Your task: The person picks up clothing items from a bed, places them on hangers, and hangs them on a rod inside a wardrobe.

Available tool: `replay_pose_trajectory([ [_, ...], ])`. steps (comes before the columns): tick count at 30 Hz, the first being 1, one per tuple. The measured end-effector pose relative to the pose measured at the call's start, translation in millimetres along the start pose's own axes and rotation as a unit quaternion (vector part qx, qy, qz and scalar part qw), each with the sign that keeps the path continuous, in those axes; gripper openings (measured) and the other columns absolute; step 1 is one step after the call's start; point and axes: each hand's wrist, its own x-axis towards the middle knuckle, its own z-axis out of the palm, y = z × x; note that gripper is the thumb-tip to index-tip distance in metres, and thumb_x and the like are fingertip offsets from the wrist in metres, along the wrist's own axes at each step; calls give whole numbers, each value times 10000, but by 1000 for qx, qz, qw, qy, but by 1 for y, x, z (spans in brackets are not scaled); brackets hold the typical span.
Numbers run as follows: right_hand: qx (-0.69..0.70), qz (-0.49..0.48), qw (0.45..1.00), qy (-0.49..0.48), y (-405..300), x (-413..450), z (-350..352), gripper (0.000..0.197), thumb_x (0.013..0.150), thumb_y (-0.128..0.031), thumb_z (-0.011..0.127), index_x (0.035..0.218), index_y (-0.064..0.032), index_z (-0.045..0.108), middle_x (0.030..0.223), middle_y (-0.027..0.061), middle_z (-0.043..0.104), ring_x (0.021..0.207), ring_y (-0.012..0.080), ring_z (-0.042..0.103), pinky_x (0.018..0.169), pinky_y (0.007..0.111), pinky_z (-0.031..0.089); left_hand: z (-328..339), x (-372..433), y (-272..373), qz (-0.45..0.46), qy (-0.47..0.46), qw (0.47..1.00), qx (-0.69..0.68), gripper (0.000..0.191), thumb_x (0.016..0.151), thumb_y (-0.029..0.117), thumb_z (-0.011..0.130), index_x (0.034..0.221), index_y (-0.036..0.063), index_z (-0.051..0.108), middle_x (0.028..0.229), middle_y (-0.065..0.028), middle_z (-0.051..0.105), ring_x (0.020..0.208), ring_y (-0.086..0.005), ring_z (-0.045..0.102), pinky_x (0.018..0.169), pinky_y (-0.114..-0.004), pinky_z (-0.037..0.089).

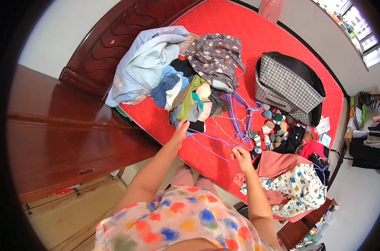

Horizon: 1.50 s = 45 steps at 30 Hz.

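Between my two hands stretches a purple wire clothes hanger [210, 137], held low over the red mattress. My left hand [181, 130] pinches one end of it, close to a black folded cloth [197, 126] at the near edge of a clothes heap. The fingers of my right hand [241, 158] close on the hanger's other end. Just beyond lies a bundle of purple and blue hangers [238, 116], with a pale pink hanger [223, 118] beside it. An olive-green garment [190, 100] and a grey one lie in the heap ahead of my left hand.
A houndstooth storage bag [287, 83] stands open on the red mattress [208, 15]. Rolled socks [271, 130] lie in front of it. Pink and patterned clothes [296, 185] cover the right corner. A light-blue quilt [146, 62] is heaped near the wooden headboard [114, 37]; a dark wooden cabinet [67, 141] flanks the bed.
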Motion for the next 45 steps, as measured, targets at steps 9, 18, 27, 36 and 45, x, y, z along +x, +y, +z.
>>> replay_pose_trajectory([
  [9, -178, -28, 982, 56, -48, 50, 66, 173, 886, -190, 541, 896, -30, 604, 650, 3, 544, 597, 78, 483, 546, 246, 397, -16, 65, 58, -4, -119, 993, -9, 337, 937, 388, 417, 1165, 148, 483, 1080, -18, 606, 985, -136, 522, 838, -344, 365],
  [18, -219, -9, 969, 110, -34, 83, 103, 177, 886, -168, 563, 801, -13, 583, 594, 0, 454, 554, 87, 409, 516, 243, 349, -152, 259, 65, 266, 159, 799, 516, 341, 815, 312, 601, 1131, 184, 595, 1388, -95, 331, 1206, -367, 328, 1009, -424, 312],
  [27, -254, 47, 955, 146, -30, 80, 103, 149, 896, -148, 549, 839, -21, 604, 606, -1, 503, 562, 74, 462, 524, 227, 381, -156, 319, 50, 294, 77, 828, 471, 294, 762, 125, 625, 1050, 66, 614, 1199, -80, 540, 1139, -276, 452, 987, -362, 349],
  [36, -72, 61, 978, 188, -58, 99, 118, 231, 933, -213, 480, 1071, -40, 545, 640, 13, 561, 532, 55, 442, 474, 194, 332, -42, 161, 72, 58, -350, 933, -66, 370, 874, 25, 502, 1244, 28, 505, 1185, -23, 545, 1074, -118, 488, 957, -270, 353],
  [45, 160, 107, 969, 153, -93, 97, 99, 142, 867, -214, 588, 796, -134, 494, 738, 5, 545, 656, 105, 555, 440, 239, 375, 40, 15, 97, 115, -580, 793, 144, 403, 836, 1, 512, 1236, 47, 520, 1276, -59, 478, 1175, -152, 421, 993, -296, 315],
])
